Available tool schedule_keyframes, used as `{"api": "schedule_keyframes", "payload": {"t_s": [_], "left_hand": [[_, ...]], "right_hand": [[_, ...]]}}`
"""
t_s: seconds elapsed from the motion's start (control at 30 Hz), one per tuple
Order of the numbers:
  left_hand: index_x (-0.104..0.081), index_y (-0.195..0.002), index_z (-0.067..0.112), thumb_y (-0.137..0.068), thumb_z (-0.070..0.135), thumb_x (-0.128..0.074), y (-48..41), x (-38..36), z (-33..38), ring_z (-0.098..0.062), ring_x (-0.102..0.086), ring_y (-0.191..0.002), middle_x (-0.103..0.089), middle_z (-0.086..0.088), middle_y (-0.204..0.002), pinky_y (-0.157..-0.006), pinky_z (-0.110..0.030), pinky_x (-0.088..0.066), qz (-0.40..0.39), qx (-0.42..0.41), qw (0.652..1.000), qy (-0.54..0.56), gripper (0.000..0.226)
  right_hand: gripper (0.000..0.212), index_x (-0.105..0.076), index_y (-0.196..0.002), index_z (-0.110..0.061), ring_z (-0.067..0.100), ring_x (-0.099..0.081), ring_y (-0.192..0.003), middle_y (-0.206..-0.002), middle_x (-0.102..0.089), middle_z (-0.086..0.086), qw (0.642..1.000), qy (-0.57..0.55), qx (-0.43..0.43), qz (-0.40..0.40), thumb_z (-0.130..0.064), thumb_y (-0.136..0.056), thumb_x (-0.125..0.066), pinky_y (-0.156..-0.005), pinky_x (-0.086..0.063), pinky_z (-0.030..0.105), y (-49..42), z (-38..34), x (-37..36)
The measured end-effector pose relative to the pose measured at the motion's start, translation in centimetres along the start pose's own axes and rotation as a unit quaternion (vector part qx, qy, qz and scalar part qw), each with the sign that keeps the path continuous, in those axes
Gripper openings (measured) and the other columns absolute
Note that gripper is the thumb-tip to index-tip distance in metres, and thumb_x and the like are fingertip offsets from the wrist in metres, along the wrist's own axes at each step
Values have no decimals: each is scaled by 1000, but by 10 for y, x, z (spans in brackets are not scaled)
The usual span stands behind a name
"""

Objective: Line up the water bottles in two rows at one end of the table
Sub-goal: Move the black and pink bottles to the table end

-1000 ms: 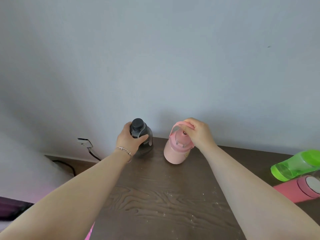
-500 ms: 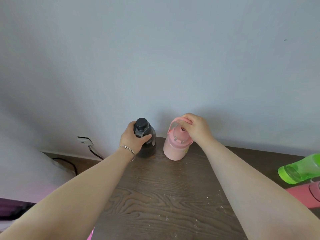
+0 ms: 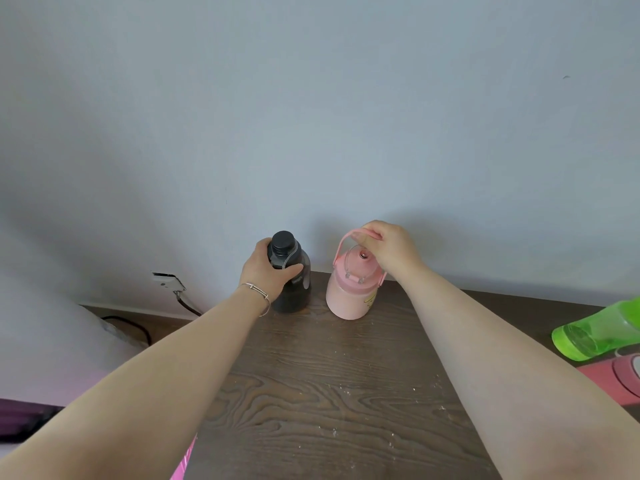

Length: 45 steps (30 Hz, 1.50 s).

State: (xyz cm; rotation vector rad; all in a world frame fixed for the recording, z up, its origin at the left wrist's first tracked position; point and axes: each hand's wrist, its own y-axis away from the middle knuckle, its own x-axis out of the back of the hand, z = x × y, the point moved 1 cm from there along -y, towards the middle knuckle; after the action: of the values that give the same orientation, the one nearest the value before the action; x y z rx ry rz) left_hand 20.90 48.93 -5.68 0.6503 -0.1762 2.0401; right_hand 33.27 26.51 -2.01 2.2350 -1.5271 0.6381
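Note:
A dark smoky bottle with a black cap stands upright at the far left corner of the brown table, against the wall. My left hand is wrapped around its neck and shoulder. Right beside it stands a squat pink bottle with a carry handle. My right hand grips that handle from above. The two bottles stand side by side with a small gap between them.
A green bottle lies on its side at the table's right edge, with a red-pink bottle lying just in front of it. A wall socket and black cable sit left of the table. The grey wall rises directly behind the bottles.
Both bottles went from tilted and lifted to standing upright near the wall. My hands kept their grips. The view shifted slightly.

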Motion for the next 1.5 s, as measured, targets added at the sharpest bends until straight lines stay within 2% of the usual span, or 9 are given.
{"api": "schedule_keyframes", "payload": {"t_s": [0.1,0.23,0.53,0.63,0.73,0.9,1.1,1.27,1.5], "left_hand": [[-44,-131,25,-74,31,-79,1,1,1,-17,-52,-98,-55,10,-109,-83,-28,-40,-4,1,1000,-5,67],[-44,-131,24,-73,31,-80,2,1,3,-16,-52,-98,-55,10,-110,-83,-28,-40,-3,4,1000,-7,68],[-41,-133,25,-74,28,-78,2,0,6,-17,-52,-103,-55,8,-116,-85,-28,-40,-13,14,1000,1,69],[-32,-142,26,-74,30,-77,3,0,5,-22,-51,-118,-52,4,-131,-95,-33,-43,-26,15,1000,-7,81],[-13,-152,20,-77,40,-75,6,1,5,-30,-35,-136,-32,-6,-152,-109,-44,-35,-31,9,994,-100,99],[3,-153,18,-84,54,-63,21,8,12,-31,-12,-146,-8,-10,-161,-112,-50,-27,-1,-47,937,-347,102],[8,-153,20,-90,57,-50,46,19,17,-33,1,-148,4,-10,-161,-115,-53,-16,-8,-138,848,-512,93],[5,-153,19,-90,59,-48,71,18,16,-33,0,-148,3,-10,-161,-115,-53,-15,-11,-158,838,-522,92],[0,-154,19,-89,60,-48,143,-3,19,-32,-3,-148,-1,-11,-162,-116,-53,-16,-18,-167,837,-521,91]], "right_hand": [[24,-76,-93,-5,20,-61,-78,-91,-76,20,1000,-4,-10,-2,-28,-99,-77,-71,-44,30,1,1,0],[20,-75,-91,-10,20,-60,-78,-77,-69,4,1000,-2,-12,-6,-28,-99,-76,-69,-44,30,3,0,-2],[22,-76,-96,-8,20,-61,-81,-84,-70,3,1000,15,-1,14,-30,-98,-78,-68,-43,30,11,-4,-7],[21,-74,-102,-10,27,-66,-90,-95,-76,9,998,64,11,8,-31,-98,-77,-76,-50,35,15,-8,-7],[34,-69,-123,-11,30,-65,-111,-120,-72,10,987,155,49,-1,-33,-98,-75,-92,-53,41,21,-11,-7],[65,-50,-152,-9,36,-52,-136,-150,-55,12,945,310,104,14,-31,-97,-74,-108,-50,48,38,-13,-7],[67,-59,-145,-7,40,-64,-124,-133,-67,16,917,368,123,91,-30,-87,-82,-100,-55,49,78,-13,0],[60,-67,-133,-9,41,-71,-106,-112,-73,14,905,384,117,139,-35,-83,-88,-89,-59,49,119,-3,11],[59,-64,-138,-6,41,-66,-121,-128,-71,15,896,409,108,133,-34,-89,-84,-103,-55,51,186,15,43]]}}
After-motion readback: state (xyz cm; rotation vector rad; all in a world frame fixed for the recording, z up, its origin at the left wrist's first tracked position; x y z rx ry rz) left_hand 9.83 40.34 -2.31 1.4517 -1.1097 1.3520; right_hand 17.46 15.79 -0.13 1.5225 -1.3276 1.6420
